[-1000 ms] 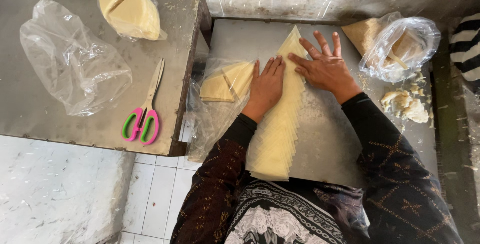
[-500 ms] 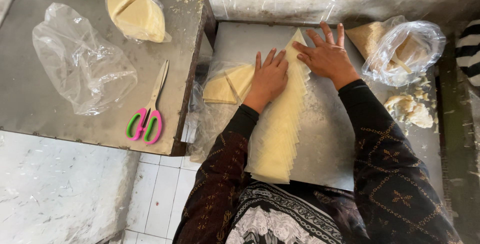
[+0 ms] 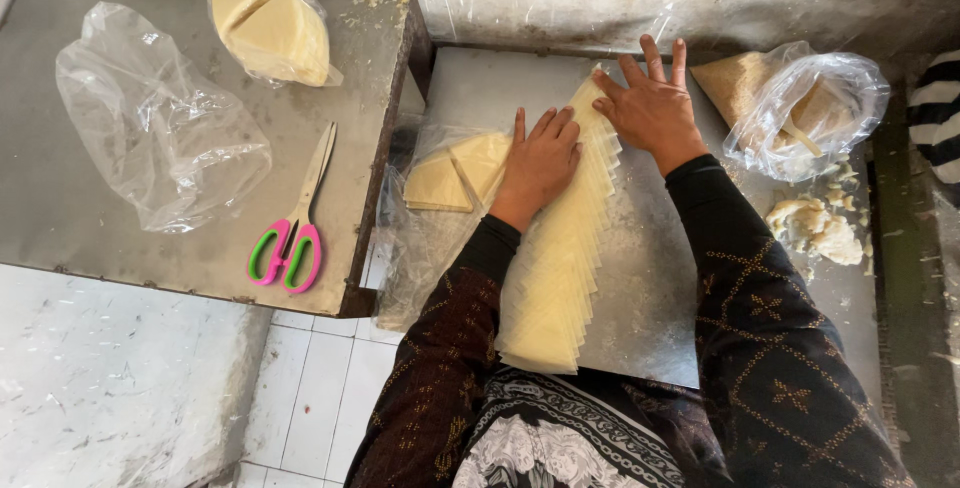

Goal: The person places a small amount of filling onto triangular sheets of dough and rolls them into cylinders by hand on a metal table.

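A long fanned row of thin pale yellow pastry sheets [image 3: 560, 268] lies on a grey metal worktop [image 3: 650, 288], running from my lap toward the far wall. My left hand [image 3: 540, 163] lies flat, fingers together, on the left side of the row near its far end. My right hand [image 3: 652, 106] presses palm down with fingers spread on the far tip of the row. Neither hand grips anything. Just left of my left hand, triangular sheets [image 3: 455, 176] rest on clear plastic.
A second metal table [image 3: 180, 248] at left holds pink and green scissors [image 3: 292, 233], a crumpled clear bag [image 3: 155, 138] and a bagged stack of sheets [image 3: 268, 23]. At right are a plastic bag with sheets [image 3: 805, 108] and dough scraps [image 3: 815, 228]. White floor tiles lie between.
Both hands have slid a little farther along the row toward its far end. The view has shifted slightly.
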